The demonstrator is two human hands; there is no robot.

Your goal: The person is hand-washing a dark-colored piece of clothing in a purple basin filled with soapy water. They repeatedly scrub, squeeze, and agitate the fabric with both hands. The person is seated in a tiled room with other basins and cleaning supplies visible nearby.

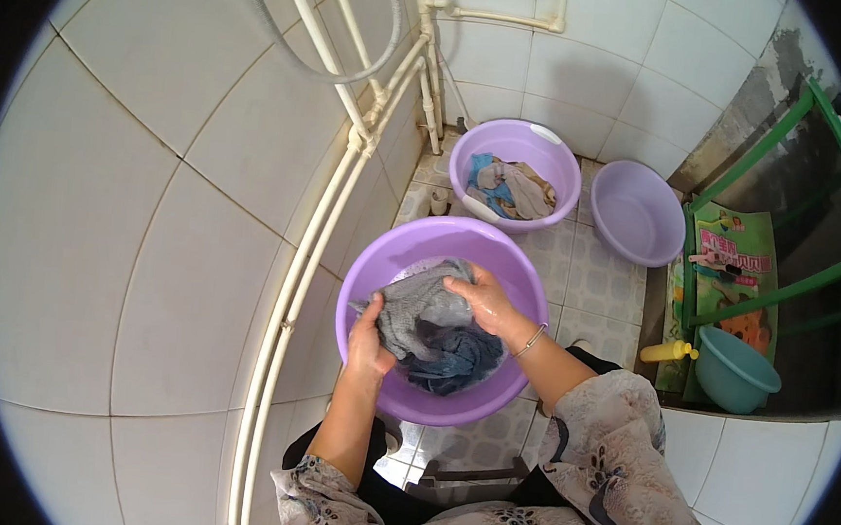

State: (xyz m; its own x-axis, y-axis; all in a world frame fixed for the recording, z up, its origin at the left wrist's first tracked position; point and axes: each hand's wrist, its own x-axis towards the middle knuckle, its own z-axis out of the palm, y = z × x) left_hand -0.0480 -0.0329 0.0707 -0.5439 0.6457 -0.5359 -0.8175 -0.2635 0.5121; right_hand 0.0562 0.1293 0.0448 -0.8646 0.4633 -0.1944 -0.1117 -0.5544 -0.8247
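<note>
Cloth, grey, gripped at its left edge by left hand, at its right by right hand; within basin, over darker garment. Looks like mid hand-wash; next rub would call for firm grips, fabric bunched.

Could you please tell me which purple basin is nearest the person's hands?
The front basin, under the left hand and right hand, with dark blue cloth inside; the back basin and rightmost basin stand farther off.
</note>
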